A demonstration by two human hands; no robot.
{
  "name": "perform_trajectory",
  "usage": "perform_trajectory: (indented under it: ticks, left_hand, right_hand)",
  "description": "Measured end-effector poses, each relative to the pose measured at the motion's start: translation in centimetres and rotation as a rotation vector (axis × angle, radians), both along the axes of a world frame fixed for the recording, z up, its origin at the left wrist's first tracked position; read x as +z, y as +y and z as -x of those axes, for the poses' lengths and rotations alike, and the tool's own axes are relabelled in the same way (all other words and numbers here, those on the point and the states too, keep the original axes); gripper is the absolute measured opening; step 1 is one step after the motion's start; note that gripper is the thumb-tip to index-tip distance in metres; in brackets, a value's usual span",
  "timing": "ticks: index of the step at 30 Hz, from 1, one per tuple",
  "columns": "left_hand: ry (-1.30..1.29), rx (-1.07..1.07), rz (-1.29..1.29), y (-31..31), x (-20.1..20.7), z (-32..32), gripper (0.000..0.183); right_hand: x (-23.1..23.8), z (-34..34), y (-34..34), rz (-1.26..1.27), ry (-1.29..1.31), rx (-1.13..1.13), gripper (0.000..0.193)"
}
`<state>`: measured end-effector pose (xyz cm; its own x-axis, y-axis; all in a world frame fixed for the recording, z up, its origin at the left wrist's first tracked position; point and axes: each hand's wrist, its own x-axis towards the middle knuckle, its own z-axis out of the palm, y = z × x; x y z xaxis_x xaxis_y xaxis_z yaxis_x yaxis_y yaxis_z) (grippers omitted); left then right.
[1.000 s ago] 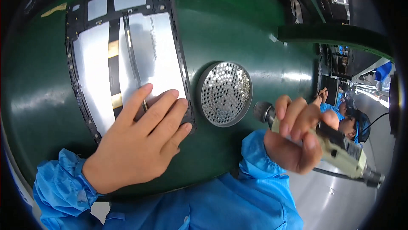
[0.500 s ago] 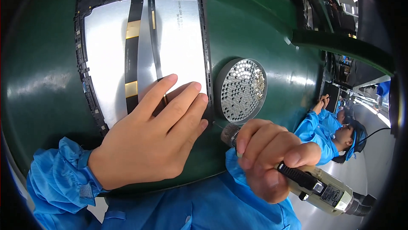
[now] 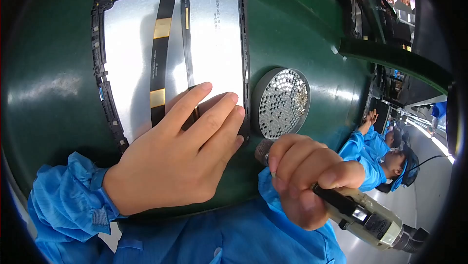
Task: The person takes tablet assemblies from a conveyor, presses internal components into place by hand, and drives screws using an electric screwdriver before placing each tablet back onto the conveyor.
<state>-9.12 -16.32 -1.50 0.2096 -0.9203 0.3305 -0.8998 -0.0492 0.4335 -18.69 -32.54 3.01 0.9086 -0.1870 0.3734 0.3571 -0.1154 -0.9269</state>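
Note:
My left hand [image 3: 178, 152] lies with fingers stretched out across the near end of a flat device panel [image 3: 131, 59], which has a silvery metal face and a black frame. Black flex cables [image 3: 160, 61] with gold patches run lengthwise over the metal. Closed in a fist, my right hand [image 3: 312, 176] grips an electric screwdriver [image 3: 363, 220], beige with a black lever. Its knurled metal collar [image 3: 263, 151] points left, close to the panel's near right corner. The screwdriver's tip is hard to make out. Just beyond that hand sits a round tray [image 3: 282, 103] of small screws.
The panel and tray rest on a green work surface [image 3: 48, 69]. A dark green bar [image 3: 390, 56] crosses the right side. Farther right, co-workers in blue [image 3: 370, 159] sit along the bench. A black cable [image 3: 414, 239] leaves the screwdriver's rear end.
The panel and my left hand appear slightly farther right, and the tray has shifted a little too in the picture. My right hand keeps its grip on the screwdriver, nearly in place.

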Motion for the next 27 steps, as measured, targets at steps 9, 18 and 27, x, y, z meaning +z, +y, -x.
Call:
perform_trajectory:
  ticks: [9,18,27]
  left_hand:
    - [0.045,-0.030,-0.049,0.5,0.5,-0.1,0.023]
    - [0.037,-0.052,-0.115,0.5,0.5,-0.1,0.026]
    - [0.043,-0.059,-0.139,0.2,0.5,-0.1,0.029]
  right_hand:
    - [1.2,1.7,-3.6,-0.030,-0.076,-0.167,0.032]
    - [-1.3,2.6,-6.0,-0.044,-0.098,-0.313,0.038]
    - [-2.0,2.6,-6.7,-0.084,-0.089,-0.297,0.038]
